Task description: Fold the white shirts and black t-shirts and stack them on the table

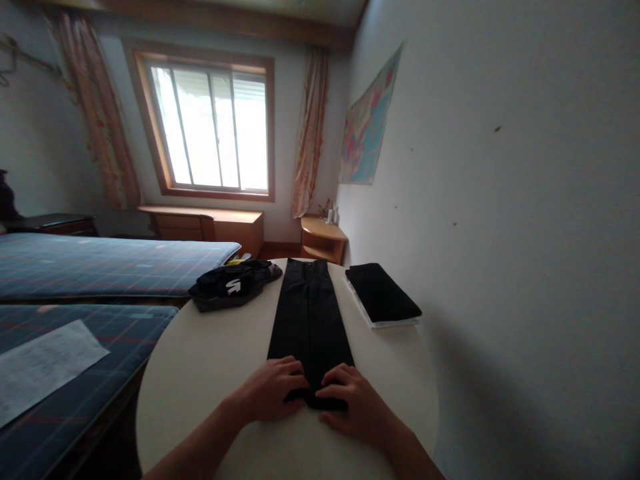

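A pair of black trousers (pixel 311 313) lies flat and lengthwise on the round white table (pixel 200 380), waist end far from me and leg ends near. My left hand (pixel 277 390) is at the left of the near end, fingers curled over the cloth and thumb at its edge. At the right of the same end, my right hand (pixel 353 403) has its fingers bent on the fabric, thumb close to the edge. Between the hands the black edge looks slightly raised. The fingers partly cover the leg ends.
Left on the table sits a crumpled dark cloth item (pixel 233 287) with a white mark. A folded black cloth (pixel 384 293) rests over something white at the right, near the wall (pixel 525 267). Beds with plaid mattresses (pixel 115 263) stand left, one bearing a paper sheet (pixel 47 367).
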A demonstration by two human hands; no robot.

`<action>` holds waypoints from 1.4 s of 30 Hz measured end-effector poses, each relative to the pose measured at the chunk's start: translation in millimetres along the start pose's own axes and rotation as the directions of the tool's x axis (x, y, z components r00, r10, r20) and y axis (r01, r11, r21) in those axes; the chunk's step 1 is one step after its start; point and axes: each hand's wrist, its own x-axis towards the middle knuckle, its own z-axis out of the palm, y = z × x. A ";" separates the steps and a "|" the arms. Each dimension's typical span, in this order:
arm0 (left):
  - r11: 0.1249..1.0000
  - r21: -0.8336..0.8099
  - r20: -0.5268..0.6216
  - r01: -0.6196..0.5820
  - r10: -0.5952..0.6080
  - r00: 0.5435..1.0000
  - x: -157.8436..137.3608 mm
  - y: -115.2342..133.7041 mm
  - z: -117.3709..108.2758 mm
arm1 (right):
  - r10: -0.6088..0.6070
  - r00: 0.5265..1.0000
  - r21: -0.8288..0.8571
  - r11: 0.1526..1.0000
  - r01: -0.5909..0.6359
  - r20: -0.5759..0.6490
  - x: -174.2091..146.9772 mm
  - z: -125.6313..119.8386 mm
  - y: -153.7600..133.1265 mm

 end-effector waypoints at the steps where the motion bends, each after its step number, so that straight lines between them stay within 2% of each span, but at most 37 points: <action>1: 1.000 0.023 0.000 -0.003 0.003 1.000 0.9 0.3 1.1 | 0.000 1.000 -0.019 1.000 0.000 -0.003 0.2 1.5 -0.4; 6: 0.998 0.062 -0.022 0.016 -0.015 1.000 5.4 3.0 3.1 | 0.031 0.998 -0.126 0.991 -0.036 -0.046 5.7 10.6 -3.7; 11: 1.000 0.004 -0.001 0.018 -0.018 1.000 3.1 3.4 -1.6 | 0.031 0.998 -0.218 0.975 -0.043 -0.060 12.4 12.6 -7.2; 17: 0.985 -0.134 0.001 0.107 -0.108 0.994 -5.2 -7.0 -10.9 | 0.073 0.991 -0.113 0.990 -0.086 -0.116 15.3 11.1 -5.2; 22: 0.985 -0.162 -0.052 0.062 -0.071 0.996 -11.4 -19.3 -19.7 | 0.057 0.994 0.004 0.998 -0.057 -0.096 9.8 5.3 -0.8; 27: 0.966 -0.167 -0.076 0.196 -0.210 0.975 -21.6 -34.2 -22.5 | 0.053 0.996 0.055 0.997 -0.049 -0.065 -1.0 -9.0 9.3; 32: 0.915 -0.279 0.006 0.292 -0.303 0.953 -25.5 -39.6 -24.0 | 0.100 0.993 0.107 0.990 -0.094 -0.057 -4.4 -10.8 22.5; 35: 0.893 -0.345 0.006 0.288 -0.305 0.952 -25.4 -37.4 -25.5 | 0.192 0.975 0.136 0.975 -0.176 -0.114 -4.4 -7.1 28.4; 38: 0.884 -0.376 -0.073 0.277 -0.326 0.942 -25.7 -37.4 -24.7 | 0.282 0.945 0.128 0.956 -0.262 -0.167 -4.1 -4.5 32.9; 42: 0.882 -0.422 -0.160 0.210 -0.301 0.940 -21.7 -36.2 -29.4 | 0.325 0.932 0.173 0.939 -0.298 -0.162 -2.1 -6.8 33.2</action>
